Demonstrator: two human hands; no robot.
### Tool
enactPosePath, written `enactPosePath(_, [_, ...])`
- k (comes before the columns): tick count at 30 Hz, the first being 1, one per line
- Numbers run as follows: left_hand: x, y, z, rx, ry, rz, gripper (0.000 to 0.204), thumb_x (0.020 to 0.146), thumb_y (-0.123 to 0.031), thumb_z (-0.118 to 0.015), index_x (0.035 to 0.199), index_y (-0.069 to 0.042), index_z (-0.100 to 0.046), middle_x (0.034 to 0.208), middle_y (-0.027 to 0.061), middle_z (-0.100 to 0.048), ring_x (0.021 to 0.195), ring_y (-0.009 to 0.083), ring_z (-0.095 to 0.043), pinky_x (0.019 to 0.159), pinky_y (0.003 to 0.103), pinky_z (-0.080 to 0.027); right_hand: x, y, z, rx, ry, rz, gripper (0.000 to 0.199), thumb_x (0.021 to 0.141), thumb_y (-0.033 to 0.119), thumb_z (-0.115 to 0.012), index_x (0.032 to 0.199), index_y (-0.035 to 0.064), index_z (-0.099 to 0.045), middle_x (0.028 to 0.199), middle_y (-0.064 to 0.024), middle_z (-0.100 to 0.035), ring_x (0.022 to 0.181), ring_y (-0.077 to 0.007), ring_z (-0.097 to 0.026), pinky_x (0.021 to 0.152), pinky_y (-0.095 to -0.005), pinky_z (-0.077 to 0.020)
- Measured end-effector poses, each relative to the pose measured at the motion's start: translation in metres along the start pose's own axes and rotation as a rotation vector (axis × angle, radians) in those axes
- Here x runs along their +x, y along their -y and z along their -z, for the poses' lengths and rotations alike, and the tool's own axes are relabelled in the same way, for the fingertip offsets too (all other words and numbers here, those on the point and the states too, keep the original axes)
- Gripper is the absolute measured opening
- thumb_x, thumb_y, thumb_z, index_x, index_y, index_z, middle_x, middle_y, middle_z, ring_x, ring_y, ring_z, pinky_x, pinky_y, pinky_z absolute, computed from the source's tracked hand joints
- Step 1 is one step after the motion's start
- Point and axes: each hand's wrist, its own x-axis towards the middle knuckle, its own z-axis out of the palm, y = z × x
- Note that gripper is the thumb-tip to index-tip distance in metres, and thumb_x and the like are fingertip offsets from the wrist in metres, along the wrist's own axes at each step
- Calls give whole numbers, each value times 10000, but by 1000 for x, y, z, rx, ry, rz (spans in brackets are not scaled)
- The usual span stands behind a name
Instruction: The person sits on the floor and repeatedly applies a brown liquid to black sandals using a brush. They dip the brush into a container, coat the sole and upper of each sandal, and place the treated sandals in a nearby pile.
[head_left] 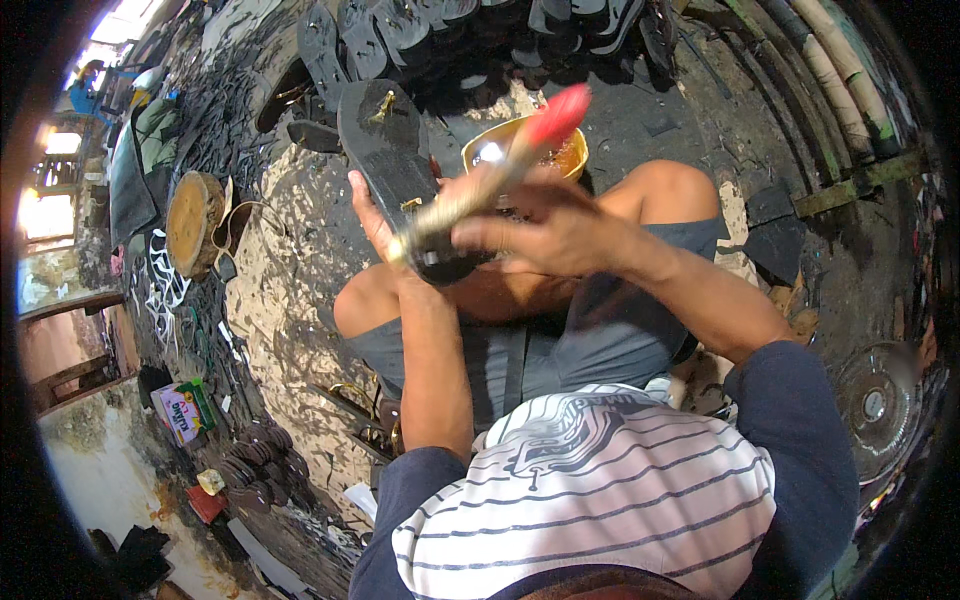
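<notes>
My left hand (372, 212) grips a black sandal sole (385, 150) from behind, holding it upright above my knees; a small brass fitting shows near its top. My right hand (545, 228) is closed around a brush (495, 178) with a red handle end and a pale shaft, whose lower tip rests against the bottom part of the sole. Just behind the brush stands a yellow bowl (495, 135) on the ground.
Rows of black sandal soles (400, 30) lie at the top. A round wooden block (192, 222) sits at the left, a small printed box (183, 410) and stacked dark discs (255, 465) lower left, a fan (875, 405) at the right, bamboo poles (820, 70) upper right.
</notes>
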Motion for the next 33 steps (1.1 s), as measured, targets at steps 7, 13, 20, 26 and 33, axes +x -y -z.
enactPosePath(7, [-1,8,-10,-76,82,-109,595,1012,-546,-506,1363,-70,-570,1255,153,-663,1113,287,-650,976,415,-544,23,-38,-16,-267,-195,166,324,991,226,-667,1255,39,-648,1225,-150,-656,1137,-299,-630,929,-391,-502])
enactPosePath(13, [3,-9,23,34,35,-43,625,966,-618,-547,1237,-59,-620,996,178,-703,747,293,-688,660,427,-597,-23,-33,-33,-247,-116,127,276,941,155,-724,1184,31,-684,1153,-134,-674,1084,-327,-626,934,-430,-484])
enactPosePath(20, [44,29,6,132,-22,7,683,939,-708,-552,1195,-81,-646,906,90,-699,694,195,-678,596,355,-596,-23,25,31,453,-251,-342,343,1000,128,-677,1309,15,-580,1205,-60,-649,1113,-144,-599,1001,-319,-480])
enactPosePath(26, [179,17,-80,263,348,47,689,975,-687,-507,1339,-111,-609,1151,106,-689,946,224,-668,799,363,-575,-34,49,97,318,-728,-220,425,996,244,-707,1309,-14,-581,1228,-82,-678,1149,-151,-600,1033,-315,-443])
enactPosePath(33, [181,-55,-24,466,-201,-41,658,1006,-509,-595,1450,-34,-492,1396,198,-605,1150,305,-665,913,407,-556,-44,14,113,145,-824,-307,325,1023,226,-672,1256,7,-621,1169,1,-650,1011,-54,-557,885,-224,-442])
